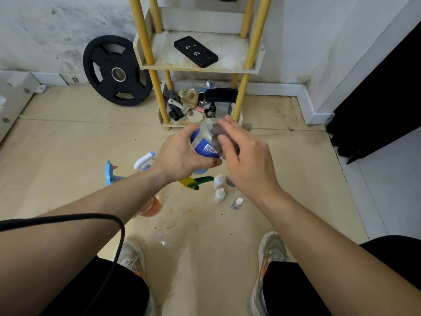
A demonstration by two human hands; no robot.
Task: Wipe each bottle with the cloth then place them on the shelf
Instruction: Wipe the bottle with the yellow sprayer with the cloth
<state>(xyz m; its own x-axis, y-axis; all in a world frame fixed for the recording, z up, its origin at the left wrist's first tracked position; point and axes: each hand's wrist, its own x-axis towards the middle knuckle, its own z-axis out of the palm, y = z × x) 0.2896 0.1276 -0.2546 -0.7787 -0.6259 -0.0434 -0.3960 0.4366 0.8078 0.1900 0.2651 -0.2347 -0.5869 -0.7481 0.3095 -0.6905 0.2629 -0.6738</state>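
The left hand (182, 153) is curled around the bottle (205, 145), gripping its blue-labelled body from the left and holding it tilted in the air between the two hands. The right hand (246, 160) pinches the grey cloth (217, 132) between its thumb and its nearly straight fingers, and presses it against the bottle's upper right side. The fingertips are blurred.

Below the hands, on the beige floor (68, 137), stand more bottles: a white-triggered sprayer (144, 159), a yellow-green sprayer (196, 181), an orange bottle (151, 207) partly hidden by the left forearm, and three small white droppers (219, 195) close together. Just beyond the hands stands the shelf (255, 65) on yellow posts. A black phone (196, 51) lies on its middle tier and clutter fills its bottom tier. A black weight plate (116, 70) leans against the stained white wall to the shelf's left.
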